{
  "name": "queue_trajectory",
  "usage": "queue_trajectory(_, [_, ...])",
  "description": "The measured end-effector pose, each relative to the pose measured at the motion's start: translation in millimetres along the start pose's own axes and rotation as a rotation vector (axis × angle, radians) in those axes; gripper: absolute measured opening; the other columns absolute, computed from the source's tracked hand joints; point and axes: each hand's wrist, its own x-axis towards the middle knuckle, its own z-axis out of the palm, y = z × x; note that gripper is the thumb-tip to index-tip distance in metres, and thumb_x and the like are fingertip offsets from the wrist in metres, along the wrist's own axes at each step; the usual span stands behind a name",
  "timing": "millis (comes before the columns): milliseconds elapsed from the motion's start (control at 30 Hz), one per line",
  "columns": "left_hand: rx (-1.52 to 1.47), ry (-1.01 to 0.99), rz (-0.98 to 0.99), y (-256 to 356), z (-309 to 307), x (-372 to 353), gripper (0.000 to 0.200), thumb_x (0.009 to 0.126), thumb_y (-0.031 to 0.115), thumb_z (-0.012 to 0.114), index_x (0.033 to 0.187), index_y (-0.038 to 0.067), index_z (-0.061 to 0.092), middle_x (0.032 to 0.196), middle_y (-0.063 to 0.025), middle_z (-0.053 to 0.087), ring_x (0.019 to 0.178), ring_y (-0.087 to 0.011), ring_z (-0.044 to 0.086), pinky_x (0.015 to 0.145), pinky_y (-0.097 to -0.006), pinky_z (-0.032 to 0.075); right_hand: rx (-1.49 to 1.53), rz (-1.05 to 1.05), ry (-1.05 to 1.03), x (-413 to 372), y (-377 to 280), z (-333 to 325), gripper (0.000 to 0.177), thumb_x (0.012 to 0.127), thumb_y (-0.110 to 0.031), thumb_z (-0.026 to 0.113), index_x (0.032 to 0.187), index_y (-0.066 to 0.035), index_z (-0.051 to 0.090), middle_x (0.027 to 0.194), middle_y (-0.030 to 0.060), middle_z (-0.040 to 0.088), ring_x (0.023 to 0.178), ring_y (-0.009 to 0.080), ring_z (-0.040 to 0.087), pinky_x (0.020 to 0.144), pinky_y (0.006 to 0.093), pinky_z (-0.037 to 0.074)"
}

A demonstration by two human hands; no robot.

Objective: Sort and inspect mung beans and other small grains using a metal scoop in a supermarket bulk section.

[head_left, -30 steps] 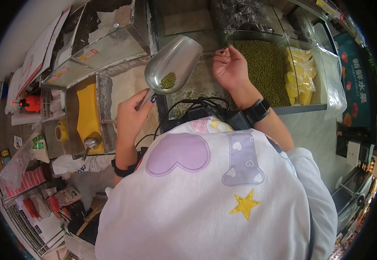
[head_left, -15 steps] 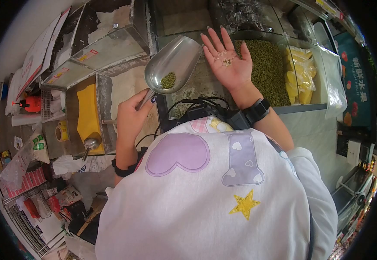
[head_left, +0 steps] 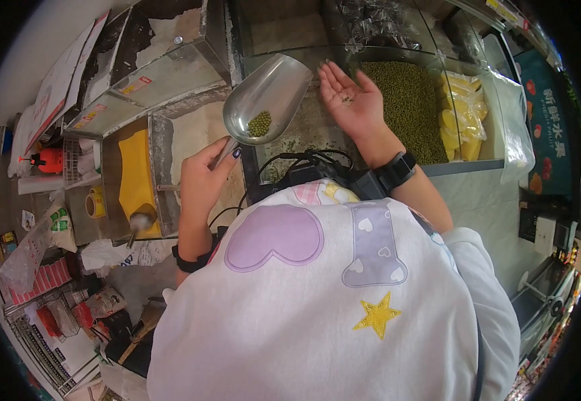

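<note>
My left hand [head_left: 205, 175] is closed round the handle of a shiny metal scoop [head_left: 271, 90], which is tipped with its mouth up and to the right. A small heap of mung beans [head_left: 259, 123] lies inside the scoop near the handle end. To its right, my right hand [head_left: 355, 105] is held palm up, open and slightly cupped, with its fingers close together. A few small pale bits [head_left: 348, 101] rest on that palm; their kind is too small to tell. Just beyond the hand is a bin full of mung beans [head_left: 407, 107].
Bags of yellow food [head_left: 463, 117] stand right of the beans. Glass-fronted bins of white powder [head_left: 170, 57] are at upper left. A second metal scoop [head_left: 142, 222] lies by a yellow sheet [head_left: 134, 174]. Black cables [head_left: 304, 158] run along the near edge.
My right hand has curled its fingers inward and drawn them together, from spread wide to a loose cup. My left hand and the scoop have stayed still.
</note>
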Motion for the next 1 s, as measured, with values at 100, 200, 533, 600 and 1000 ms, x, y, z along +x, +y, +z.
queue_trajectory(100, [-0.007, 0.004, 0.006, -0.7, 0.4, 0.2, 0.03, 0.079, 0.01, 0.063, 0.107, -0.001, 0.061, 0.085, -0.0091, 0.066, 0.076, -0.0082, 0.058, 0.069, -0.0218, 0.045, -0.26, -0.061, 0.227, 3.1, 2.3, -7.0, 0.037, 0.092, -0.022, 0.037, 0.111, 0.008, 0.049, 0.108, 0.0183, 0.052, 0.094, 0.026, 0.054, 0.08, 0.0336, 0.048])
queue_trajectory(200, [-0.008, 0.001, 0.001, 0.2, -0.5, -0.1, 0.03, 0.079, 0.01, 0.063, 0.107, -0.001, 0.061, 0.085, -0.0089, 0.066, 0.076, -0.0084, 0.058, 0.069, -0.0219, 0.045, -0.309, -0.144, 0.428, 10.2, -0.2, -16.2, 0.031, 0.092, -0.02, 0.037, 0.1, 0.005, 0.052, 0.094, 0.0141, 0.054, 0.083, 0.023, 0.054, 0.074, 0.0313, 0.048])
queue_trajectory(533, [-0.006, 0.001, 0.01, -1.3, -1.3, 0.5, 0.03, 0.078, 0.009, 0.063, 0.107, -0.001, 0.061, 0.081, -0.0084, 0.066, 0.074, -0.008, 0.058, 0.067, -0.0219, 0.045, -0.096, 0.166, -0.251, 3.4, -8.9, -10.4, 0.029, 0.089, -0.025, 0.044, 0.081, -0.003, 0.06, 0.071, 0.0059, 0.054, 0.063, 0.0186, 0.051, 0.06, 0.0272, 0.045])
queue_trajectory(600, [-0.014, 0.001, 0.008, -2.1, -1.2, 0.6, 0.03, 0.078, 0.009, 0.063, 0.107, -0.002, 0.061, 0.082, -0.0085, 0.066, 0.074, -0.0079, 0.058, 0.067, -0.0218, 0.045, -0.087, 0.233, -0.363, 4.9, -8.8, -8.9, 0.028, 0.089, -0.024, 0.044, 0.081, -0.002, 0.06, 0.073, 0.0051, 0.056, 0.065, 0.0181, 0.052, 0.06, 0.0267, 0.044])
queue_trajectory(1000, [-0.013, 0.002, 0.004, -0.7, -0.3, 1.1, 0.031, 0.078, 0.009, 0.063, 0.107, -0.002, 0.06, 0.085, -0.0096, 0.066, 0.076, -0.0082, 0.059, 0.069, -0.0219, 0.045, -0.058, -0.034, -0.335, -5.5, 10.4, 15.0, 0.048, 0.09, -0.034, 0.036, 0.126, -0.004, 0.045, 0.134, 0.0173, 0.04, 0.127, 0.0324, 0.034, 0.101, 0.0451, 0.031])
